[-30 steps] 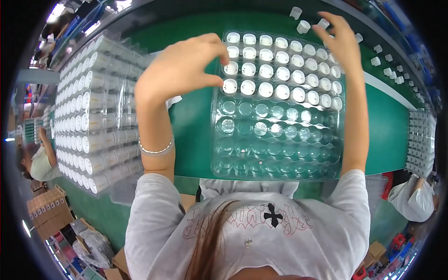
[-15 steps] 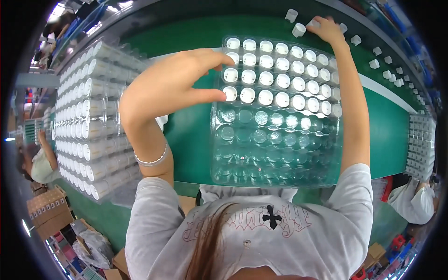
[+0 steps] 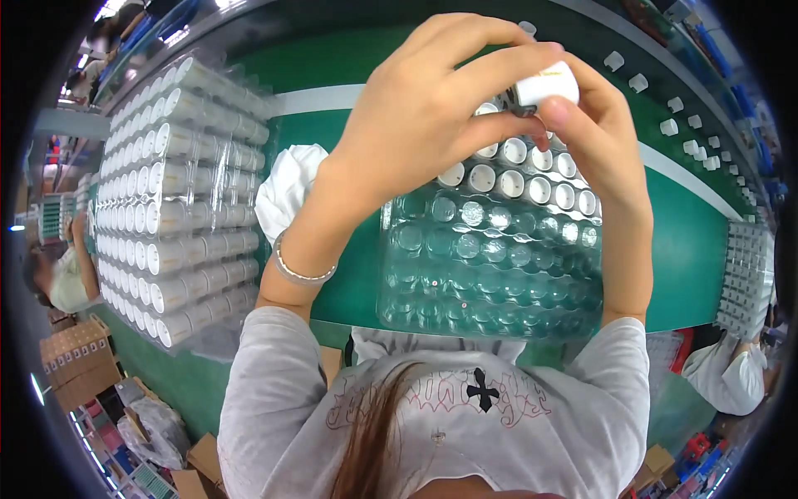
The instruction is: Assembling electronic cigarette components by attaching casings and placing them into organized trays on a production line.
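Above the far part of the clear plastic blister tray (image 3: 490,308), my two hands meet around a small white cylinder (image 3: 549,86). It lies sideways, with a darker end toward the left and a faint yellowish mark on its side. My left hand (image 3: 424,104) closes its fingertips about the dark end. The thumb and fingers of my right hand (image 3: 605,125) grip the white body. White cylinders (image 3: 512,184) stand upright in the tray's far rows, partly hidden by my hands; the near rows show bare clear pockets.
At the left stands a tall stack of trays (image 3: 179,220) filled with white cylinders. A crumpled white cloth (image 3: 289,190) lies beside my left forearm. Loose white cylinders (image 3: 669,127) sit on the green conveyor belt (image 3: 316,62) beyond. Another person's white sleeve (image 3: 731,374) shows at far right.
My right hand has come back from the loose cylinders on the belt with one in its grip. My left hand has left the tray's left edge and moved right to meet it.
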### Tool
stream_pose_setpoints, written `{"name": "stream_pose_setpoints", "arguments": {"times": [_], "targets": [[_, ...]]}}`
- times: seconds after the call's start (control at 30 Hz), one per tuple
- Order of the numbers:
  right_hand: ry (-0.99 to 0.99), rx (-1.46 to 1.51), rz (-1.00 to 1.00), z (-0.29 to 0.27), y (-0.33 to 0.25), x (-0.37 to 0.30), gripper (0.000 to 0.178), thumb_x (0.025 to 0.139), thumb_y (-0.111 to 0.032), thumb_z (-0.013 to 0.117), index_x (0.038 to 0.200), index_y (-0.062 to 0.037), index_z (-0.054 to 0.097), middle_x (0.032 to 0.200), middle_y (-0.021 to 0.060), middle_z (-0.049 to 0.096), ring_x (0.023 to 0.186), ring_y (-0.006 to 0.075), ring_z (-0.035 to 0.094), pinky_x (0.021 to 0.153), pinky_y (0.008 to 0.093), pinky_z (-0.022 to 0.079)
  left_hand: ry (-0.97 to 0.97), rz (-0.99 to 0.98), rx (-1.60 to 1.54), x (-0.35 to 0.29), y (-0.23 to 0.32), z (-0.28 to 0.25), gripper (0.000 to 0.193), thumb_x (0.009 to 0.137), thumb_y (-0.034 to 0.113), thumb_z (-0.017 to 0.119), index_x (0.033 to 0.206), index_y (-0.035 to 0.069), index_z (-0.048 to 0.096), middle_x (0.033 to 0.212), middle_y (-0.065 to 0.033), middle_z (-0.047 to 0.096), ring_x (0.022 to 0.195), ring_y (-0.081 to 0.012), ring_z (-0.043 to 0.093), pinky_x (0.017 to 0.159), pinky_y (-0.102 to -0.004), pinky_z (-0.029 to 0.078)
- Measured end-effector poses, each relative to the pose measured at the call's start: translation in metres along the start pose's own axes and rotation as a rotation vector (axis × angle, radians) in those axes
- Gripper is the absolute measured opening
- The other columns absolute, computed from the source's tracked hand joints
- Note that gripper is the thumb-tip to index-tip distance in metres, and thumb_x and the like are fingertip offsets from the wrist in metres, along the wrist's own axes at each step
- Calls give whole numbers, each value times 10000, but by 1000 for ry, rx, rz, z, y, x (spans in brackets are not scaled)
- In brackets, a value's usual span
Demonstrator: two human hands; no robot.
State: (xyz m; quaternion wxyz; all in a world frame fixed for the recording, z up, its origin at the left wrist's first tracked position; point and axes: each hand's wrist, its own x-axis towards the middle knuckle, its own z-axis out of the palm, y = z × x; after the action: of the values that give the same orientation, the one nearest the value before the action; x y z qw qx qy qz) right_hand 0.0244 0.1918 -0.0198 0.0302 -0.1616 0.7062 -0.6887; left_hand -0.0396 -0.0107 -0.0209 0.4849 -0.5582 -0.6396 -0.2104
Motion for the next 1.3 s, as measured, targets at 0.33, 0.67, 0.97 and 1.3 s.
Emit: {"name": "stream_pose_setpoints", "arguments": {"times": [0.33,0.67,0.97,1.3], "targets": [[113,-264,-713,-1,-13,-18,546,799,9,680,1282,8,425,1239,342,519,1063,269,607,840,333,532,-110,-1266,-799,54,46,-67,518,730,-78,711,1212,-27,529,1067,-154,634,984,-205,646,830,-295,540],[29,-350,-738,-13,-23,-26,524,723,67,711,1210,-10,534,1237,286,520,1151,311,556,896,367,534,-53,-1210,-944,58,48,-76,400,710,-53,754,1067,-31,577,1103,-170,652,962,-204,667,808,-288,564],[250,-277,-526,-9,-8,-29,439,846,-270,704,1115,53,579,1031,173,612,763,187,638,596,235,531,-196,-989,-961,23,38,-50,328,826,244,712,989,-25,615,824,-99,694,704,-183,667,626,-276,519],[331,97,-25,-1,7,-23,514,920,-535,516,849,-26,531,565,38,485,379,30,323,338,168,239,-311,-1227,-1286,1,32,-12,633,940,580,393,964,-21,590,756,-170,682,583,-180,672,542,-241,551]]}}
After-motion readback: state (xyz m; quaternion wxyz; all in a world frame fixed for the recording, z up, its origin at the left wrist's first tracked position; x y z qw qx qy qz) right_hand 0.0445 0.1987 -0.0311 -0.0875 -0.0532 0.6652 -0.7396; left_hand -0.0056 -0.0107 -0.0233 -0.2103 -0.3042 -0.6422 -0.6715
